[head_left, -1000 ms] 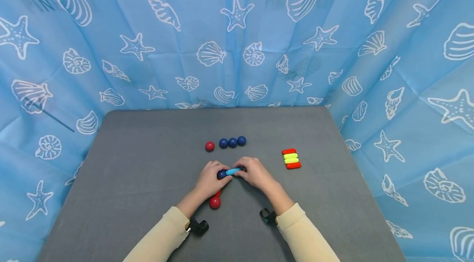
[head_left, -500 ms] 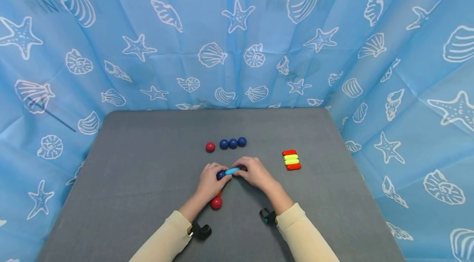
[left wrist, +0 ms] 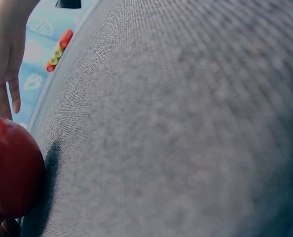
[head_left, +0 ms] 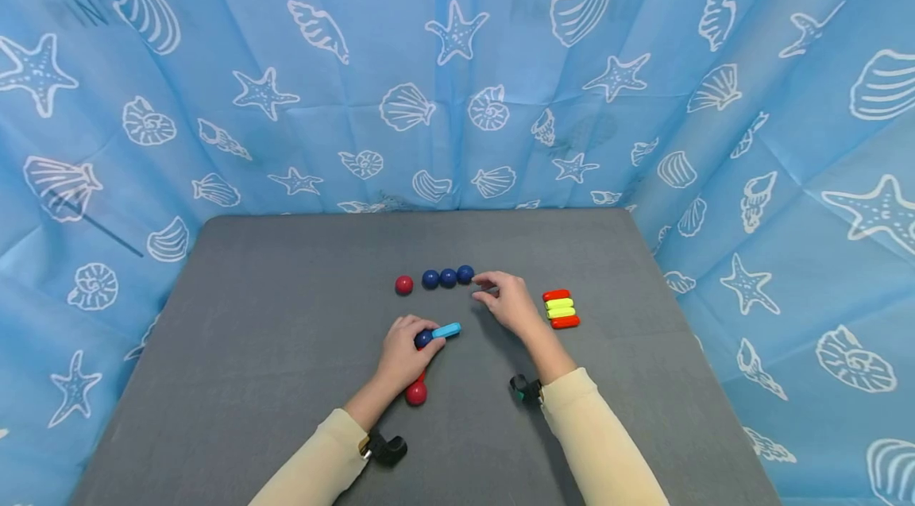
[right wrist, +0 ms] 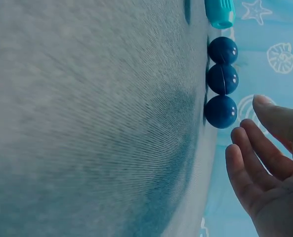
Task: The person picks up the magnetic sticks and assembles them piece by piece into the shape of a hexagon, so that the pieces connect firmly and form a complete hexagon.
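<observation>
Beside the right hand (head_left: 506, 303) (half-spread, empty) lie three blue balls (head_left: 448, 278); the left hand (head_left: 403, 349) pinches another ball (head_left: 423, 338).

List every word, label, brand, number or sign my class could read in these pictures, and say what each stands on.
"PIN": dark, faint letters on the shell-patterned blue curtain, upper left; anything after them is too faint to read.
Unreadable: faded lettering right of the curtain's upper middle.
None legible: the blue balls, red balls, light-blue stick, red and yellow sticks.
</observation>
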`<act>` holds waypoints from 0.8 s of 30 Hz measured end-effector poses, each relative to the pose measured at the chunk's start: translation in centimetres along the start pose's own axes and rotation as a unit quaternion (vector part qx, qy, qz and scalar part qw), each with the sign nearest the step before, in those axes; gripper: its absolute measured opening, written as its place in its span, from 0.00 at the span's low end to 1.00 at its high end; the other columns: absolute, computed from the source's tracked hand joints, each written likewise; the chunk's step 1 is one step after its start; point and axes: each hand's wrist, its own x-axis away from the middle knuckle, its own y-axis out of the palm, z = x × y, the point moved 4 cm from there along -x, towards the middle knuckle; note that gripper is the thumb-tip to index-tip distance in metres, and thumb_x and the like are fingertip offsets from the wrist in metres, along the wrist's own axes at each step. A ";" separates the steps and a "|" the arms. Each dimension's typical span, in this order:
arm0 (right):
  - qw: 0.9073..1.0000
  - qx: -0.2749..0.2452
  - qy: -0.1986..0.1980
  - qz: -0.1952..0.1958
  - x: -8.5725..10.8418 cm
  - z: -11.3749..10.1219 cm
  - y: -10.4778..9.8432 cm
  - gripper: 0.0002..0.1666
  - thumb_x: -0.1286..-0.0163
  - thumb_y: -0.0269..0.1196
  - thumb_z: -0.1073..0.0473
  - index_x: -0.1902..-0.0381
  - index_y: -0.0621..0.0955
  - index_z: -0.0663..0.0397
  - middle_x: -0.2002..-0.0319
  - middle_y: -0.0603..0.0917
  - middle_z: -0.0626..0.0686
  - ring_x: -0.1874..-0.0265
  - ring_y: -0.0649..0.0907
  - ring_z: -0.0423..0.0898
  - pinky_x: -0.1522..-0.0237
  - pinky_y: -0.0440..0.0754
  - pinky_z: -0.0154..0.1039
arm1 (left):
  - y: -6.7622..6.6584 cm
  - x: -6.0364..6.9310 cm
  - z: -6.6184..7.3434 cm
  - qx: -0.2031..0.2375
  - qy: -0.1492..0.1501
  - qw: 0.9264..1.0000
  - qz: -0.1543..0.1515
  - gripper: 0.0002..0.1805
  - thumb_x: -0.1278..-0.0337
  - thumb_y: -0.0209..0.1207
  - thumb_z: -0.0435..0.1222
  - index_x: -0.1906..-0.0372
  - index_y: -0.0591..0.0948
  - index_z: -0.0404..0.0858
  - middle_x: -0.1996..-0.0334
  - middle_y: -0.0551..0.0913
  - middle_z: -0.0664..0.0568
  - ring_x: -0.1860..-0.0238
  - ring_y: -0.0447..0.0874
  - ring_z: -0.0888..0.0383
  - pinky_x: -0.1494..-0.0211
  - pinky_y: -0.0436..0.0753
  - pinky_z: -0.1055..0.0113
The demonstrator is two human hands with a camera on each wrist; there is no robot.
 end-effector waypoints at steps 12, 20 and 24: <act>0.998 0.015 0.060 -0.019 -3.6 0.3 0.3 0.25 0.34 0.71 0.59 0.39 0.82 0.52 0.41 0.82 0.57 0.44 0.83 0.54 0.43 0.80 0.52 | 0.4 -0.2 -0.3 0.005 -0.004 1.000 0.017 0.11 0.42 0.70 0.44 0.57 0.87 0.44 0.60 0.84 0.53 0.57 0.79 0.53 0.51 0.77 0.55; 0.996 0.025 0.062 -0.055 -4.3 0.6 1.8 0.26 0.34 0.70 0.61 0.37 0.81 0.50 0.37 0.80 0.57 0.38 0.79 0.56 0.36 0.75 0.53 | 0.0 -0.1 -0.1 0.003 -0.029 0.999 0.022 0.11 0.41 0.69 0.42 0.57 0.86 0.42 0.57 0.83 0.50 0.55 0.75 0.52 0.49 0.77 0.54; 0.996 0.031 0.070 -0.049 -3.9 0.9 2.1 0.21 0.34 0.71 0.61 0.43 0.83 0.49 0.44 0.84 0.57 0.45 0.82 0.55 0.41 0.78 0.52 | -0.2 -0.2 -0.2 0.012 -0.042 0.998 0.034 0.11 0.42 0.69 0.39 0.56 0.87 0.40 0.57 0.83 0.49 0.55 0.74 0.52 0.49 0.76 0.54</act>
